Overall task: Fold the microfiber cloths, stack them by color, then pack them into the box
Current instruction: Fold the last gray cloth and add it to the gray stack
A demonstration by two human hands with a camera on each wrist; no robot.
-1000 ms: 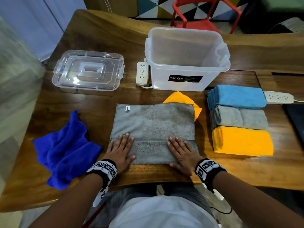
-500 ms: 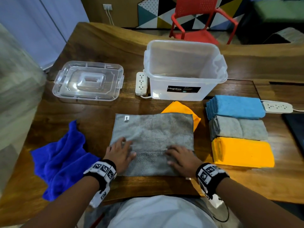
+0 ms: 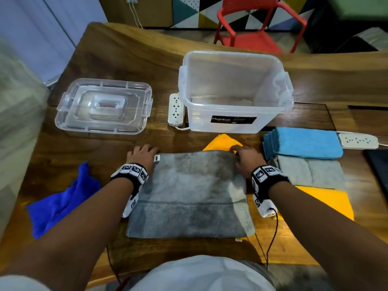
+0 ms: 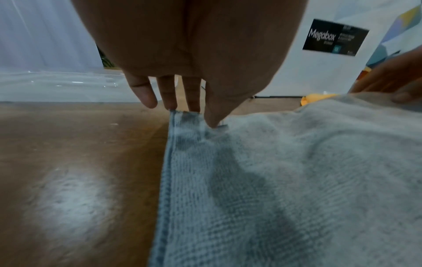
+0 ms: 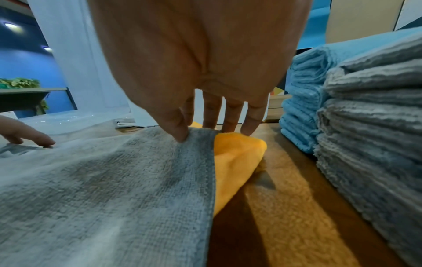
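A grey cloth (image 3: 189,185) lies spread on the wooden table in front of me, its near third folded up. My left hand (image 3: 142,154) pinches its far left corner, thumb on top (image 4: 212,117). My right hand (image 3: 243,156) pinches the far right corner (image 5: 189,130). Under that corner lies a loose orange cloth (image 3: 222,141). A crumpled dark blue cloth (image 3: 60,202) sits at the left. At the right stand folded stacks: light blue (image 3: 304,141), grey (image 3: 310,171) and orange (image 3: 327,202). The clear box (image 3: 201,118) stands behind, nothing in it.
The box's clear lid (image 3: 102,106) lies at the back left. One white power strip (image 3: 176,110) rests beside the box, another (image 3: 357,140) at the right past the blue stack. A red chair (image 3: 252,28) stands beyond the table.
Both hands left the folded near strip, where they lay flat, and reached forward to the cloth's far corners, which they now pinch.
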